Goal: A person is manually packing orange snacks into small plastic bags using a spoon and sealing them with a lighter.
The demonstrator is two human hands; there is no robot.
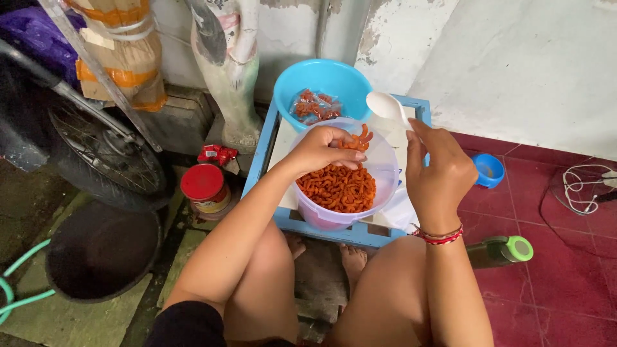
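Watching feed from afar here. Left hand (319,149) reaching into clear plastic tub (380,168), fingers pinched round small clump of orange curly snacks (339,186), lifting few above pile. Right hand (437,173) hovering just beside tub rim, fingers closed on handle of white spoon (384,104), bowl of spoon empty and tilted up. Looks like portioning step to me; next move probably needing somewhere to drop that pinch. Tub roughly half full. Blue basin (321,77) behind tub holding sealed snack packets (313,106). Both sitting on blue-framed low table (260,160).
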